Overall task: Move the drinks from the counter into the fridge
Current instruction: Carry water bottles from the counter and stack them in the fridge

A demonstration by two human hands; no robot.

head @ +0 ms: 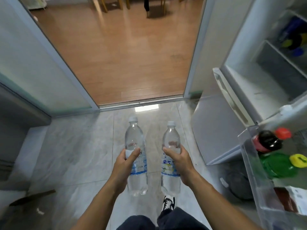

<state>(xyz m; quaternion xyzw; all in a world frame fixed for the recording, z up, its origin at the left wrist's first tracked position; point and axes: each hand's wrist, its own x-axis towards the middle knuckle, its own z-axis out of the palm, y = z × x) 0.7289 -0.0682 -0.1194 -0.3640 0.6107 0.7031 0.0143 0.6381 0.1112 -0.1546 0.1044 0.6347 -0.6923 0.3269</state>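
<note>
Fingers of the left hand (123,165) curl round one clear plastic water bottle (135,156) with white cap; the right hand (178,161) grips a second clear bottle (171,156); both upright over grey tiles, blue-white labels unreadable; open white fridge (259,67) at right.

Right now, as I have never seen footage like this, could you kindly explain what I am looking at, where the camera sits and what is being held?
There is no machine here: a person wears one wide-angle camera on the head, looking forward and down, so you see their own arms. The left hand grips one clear water bottle with a white cap, and the right hand grips a second water bottle. Both are carried above a grey tiled floor. To the right stands the open fridge, and its door shelf already holds a dark bottle with a red cap and a green bottle with a yellow cap. Ahead, a doorway opens onto a wooden floor.
</note>
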